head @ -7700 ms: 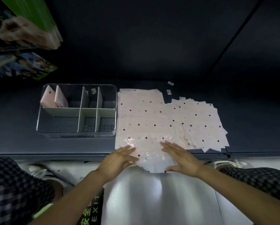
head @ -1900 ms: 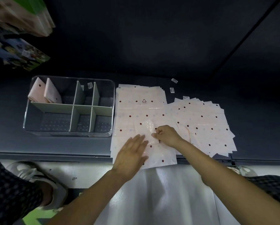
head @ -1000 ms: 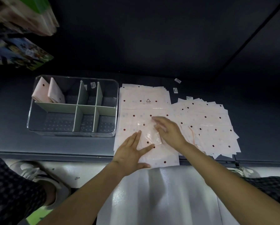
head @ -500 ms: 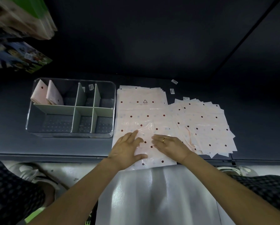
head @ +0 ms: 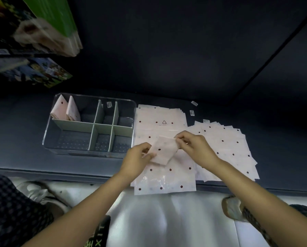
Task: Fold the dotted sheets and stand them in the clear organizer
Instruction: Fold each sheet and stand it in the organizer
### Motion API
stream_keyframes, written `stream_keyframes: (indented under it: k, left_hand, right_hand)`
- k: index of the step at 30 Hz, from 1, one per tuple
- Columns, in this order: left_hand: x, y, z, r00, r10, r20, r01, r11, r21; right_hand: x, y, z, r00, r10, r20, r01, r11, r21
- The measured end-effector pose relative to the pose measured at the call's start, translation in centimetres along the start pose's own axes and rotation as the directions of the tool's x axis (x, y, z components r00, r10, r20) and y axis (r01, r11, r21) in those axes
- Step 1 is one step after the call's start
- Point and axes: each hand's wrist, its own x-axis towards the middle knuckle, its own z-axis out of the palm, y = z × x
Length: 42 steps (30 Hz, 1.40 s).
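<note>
With the left hand (head: 139, 155) pinching the lower corner and the right hand (head: 191, 146) the upper edge of a folded dotted sheet (head: 162, 151) held just above the flat stack (head: 167, 177), square its edges before standing it in the clear organizer (head: 88, 125) beside the two folded sheets (head: 65, 109).

You see one clear organizer (head: 47, 138), its green dividers marking off six compartments: three along the far row, three along the near row. Two folded dotted sheets (head: 60, 108) stand in the far-left compartment. One more folded sheet (head: 162, 151) sits between your two hands, left hand (head: 137, 157) and right hand (head: 192, 147). Two spreads of unfolded dotted sheets lie flat: one stack (head: 160, 116) beside the organizer and one fanned pile (head: 227, 145) to its right; the sheets in each cannot be counted. Three small labels (head: 194, 103) lie loose on the dark surface behind them.
</note>
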Motion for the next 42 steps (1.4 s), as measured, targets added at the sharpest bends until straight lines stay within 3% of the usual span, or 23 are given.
stream_keyframes:
  k: [4, 8, 10, 14, 16, 18, 25, 30, 35, 42]
  left_hand:
    - [0.2, 1.1, -4.1, 0.999, 0.035, -0.002, -0.035, 0.992, -0.119]
    - [0.5, 1.2, -8.7, 0.995, 0.102, -0.016, -0.103, 0.993, -0.065]
    - [0.4, 0.5, -11.0, 0.987, 0.122, -0.103, -0.124, 0.992, -0.021]
    - [0.6, -2.6, -15.5, 0.88, 0.206, -0.429, -0.078, 0.951, 0.298]
    - [1.0, -4.3, -17.5, 0.849, 0.215, -0.483, 0.041, 0.883, 0.467]
    - [1.5, -5.7, -18.6, 0.865, 0.149, -0.479, 0.165, 0.817, 0.552]
    - [2.3, -9.3, -19.2, 0.841, 0.016, -0.541, 0.296, 0.823, 0.485]
    - [2.2, -9.9, -19.6, 0.835, 0.003, -0.55, 0.272, 0.867, 0.418]
    - [1.9, -10.1, -19.8, 0.823, 0.023, -0.568, 0.223, 0.906, 0.36]
    - [1.8, -10.1, -19.4, 0.809, 0.069, -0.584, 0.181, 0.915, 0.359]
  right_hand:
    - [1.6, -4.2, -0.5, 0.998, 0.037, 0.043, -0.041, 0.994, 0.101]
    - [4.1, -8.6, 0.9, 0.995, -0.023, 0.099, 0.032, 0.995, -0.096]
    - [5.5, -10.7, 2.4, 0.992, -0.053, 0.114, 0.074, 0.979, -0.188]
    - [9.1, -14.6, 6.1, 0.994, -0.065, 0.085, 0.084, 0.968, -0.235]
    - [11.2, -16.3, 8.3, 0.997, -0.07, 0.036, 0.077, 0.968, -0.239]
    - [13.3, -17.6, 10.6, 0.998, -0.06, 0.011, 0.061, 0.966, -0.252]
    - [18.7, -19.4, 17.6, 0.998, -0.017, 0.062, 0.043, 0.896, -0.443]
    - [21.5, -19.7, 21.5, 0.976, 0.198, 0.087, -0.163, 0.939, -0.304]
    - [22.1, -20.1, 24.6, 0.965, 0.244, 0.095, -0.201, 0.924, -0.325]
    - [22.1, -19.9, 25.9, 0.939, 0.289, 0.189, -0.245, 0.943, -0.224]
